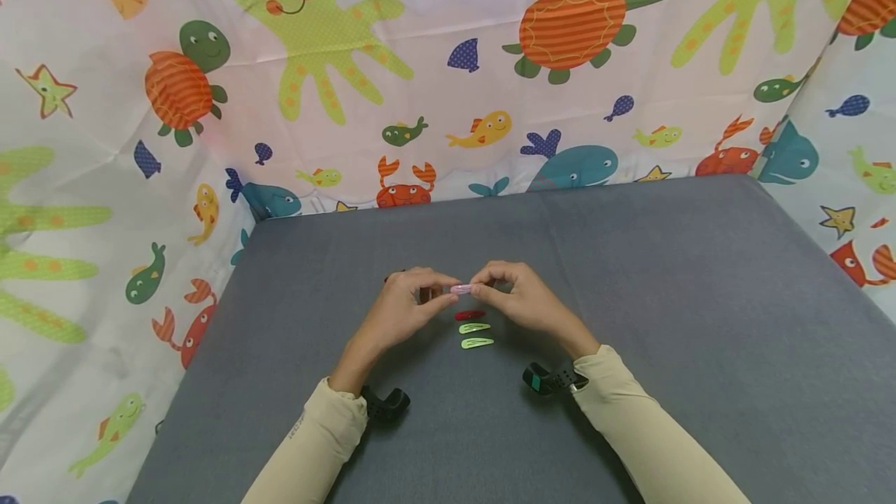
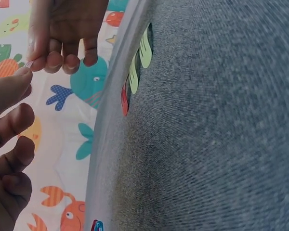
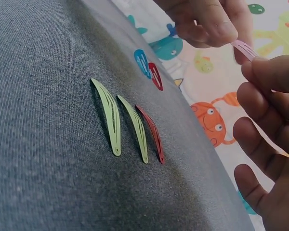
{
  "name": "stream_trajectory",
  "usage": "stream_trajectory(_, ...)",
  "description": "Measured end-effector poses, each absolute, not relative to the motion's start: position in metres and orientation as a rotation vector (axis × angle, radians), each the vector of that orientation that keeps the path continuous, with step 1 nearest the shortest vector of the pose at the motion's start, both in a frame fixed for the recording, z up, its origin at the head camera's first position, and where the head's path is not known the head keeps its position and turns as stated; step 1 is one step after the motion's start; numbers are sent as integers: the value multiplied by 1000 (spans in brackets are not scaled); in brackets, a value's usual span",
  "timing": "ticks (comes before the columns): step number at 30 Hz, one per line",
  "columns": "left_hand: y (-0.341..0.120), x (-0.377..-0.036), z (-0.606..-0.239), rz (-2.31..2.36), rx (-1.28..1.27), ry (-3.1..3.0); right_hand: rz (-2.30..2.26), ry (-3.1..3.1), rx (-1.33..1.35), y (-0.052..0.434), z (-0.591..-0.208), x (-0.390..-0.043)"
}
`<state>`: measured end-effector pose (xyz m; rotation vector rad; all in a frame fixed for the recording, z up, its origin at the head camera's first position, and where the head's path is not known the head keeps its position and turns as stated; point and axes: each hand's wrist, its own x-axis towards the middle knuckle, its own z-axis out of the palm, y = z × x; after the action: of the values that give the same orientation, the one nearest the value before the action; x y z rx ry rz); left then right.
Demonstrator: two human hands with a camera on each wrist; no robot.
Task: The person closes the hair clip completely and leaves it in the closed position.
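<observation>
A pink hair clip (image 1: 460, 288) is held just above the grey table (image 1: 700, 317), pinched at its ends between the fingertips of my left hand (image 1: 442, 292) and my right hand (image 1: 481, 290). In the right wrist view the pink hair clip (image 3: 243, 48) spans from the left hand (image 3: 207, 24) to the right hand (image 3: 265, 77). On the table just in front of the hands lie a red clip (image 1: 470, 315) and two green clips (image 1: 474, 327) (image 1: 477, 343) in a row. The same red clip (image 3: 153, 132) and green clips (image 3: 111, 115) (image 3: 137, 127) show in the right wrist view.
A blue clip (image 3: 141, 61) and another red clip (image 3: 155, 75) lie farther back on the table, behind the left hand. A sea-animal patterned cloth (image 1: 448, 84) walls the table at the back and on both sides. Black wrist cameras (image 1: 549, 378) sit on both sleeves.
</observation>
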<state>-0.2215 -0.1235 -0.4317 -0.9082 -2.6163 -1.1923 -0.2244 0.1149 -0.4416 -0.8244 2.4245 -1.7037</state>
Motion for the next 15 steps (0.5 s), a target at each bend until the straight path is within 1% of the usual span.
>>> stream_trajectory(4,-122,-221,-433,-1124,-915,-2560,-1713,2416,-785,115,-443,-224)
stream_trajectory(15,-121,-219,-432,-985,-930,-2464,-1728,2381,-783,113,-445,-223)
